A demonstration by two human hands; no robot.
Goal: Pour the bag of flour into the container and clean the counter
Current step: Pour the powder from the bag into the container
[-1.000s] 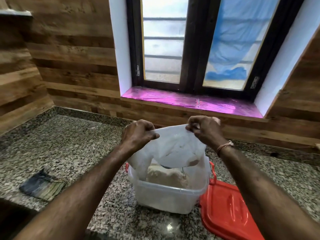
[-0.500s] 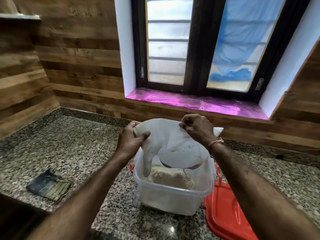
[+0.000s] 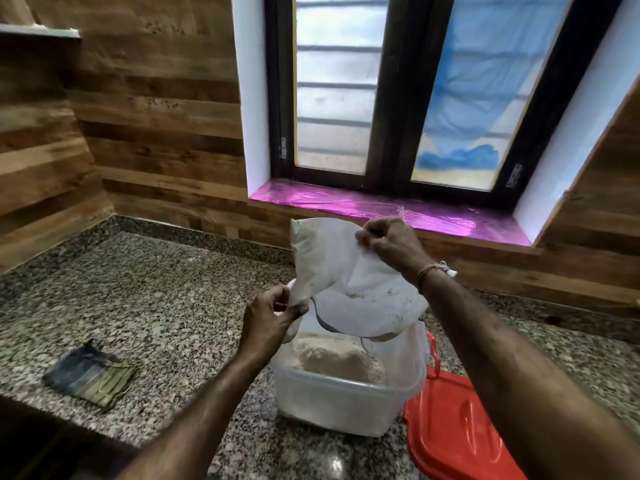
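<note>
From the head camera, you are holding the white flour bag (image 3: 346,271) upended over the clear plastic container (image 3: 346,400), which is standing on the speckled granite counter (image 3: 156,306) just in front of you. Your right hand (image 3: 391,244) is pinching the bag's upper edge, high in front of the windowsill, with the fingers curled tight on the material. A thin thread band (image 3: 433,271) is circling that wrist. Your left hand (image 3: 273,320) is lower, by the container's left rim, gripping a hanging corner of the bag between thumb and fingers. The bag is sagging between your two hands, its open mouth drooping just over the container's rim. A mound of pale brownish flour (image 3: 332,358) is lying in the bottom of the container. Faint smudges are showing on the bag's surface, but they are too blurred to read as writing. The red lid (image 3: 453,431) is lying flat on the counter just beside the container's right side. A folded cloth (image 3: 91,375), dark blue and olive, is resting on the counter well to the left, apart from the container. Behind, the pink-lit windowsill (image 3: 381,207) is running beneath a dark-framed window (image 3: 391,98), with wood-patterned walls on either side.
</note>
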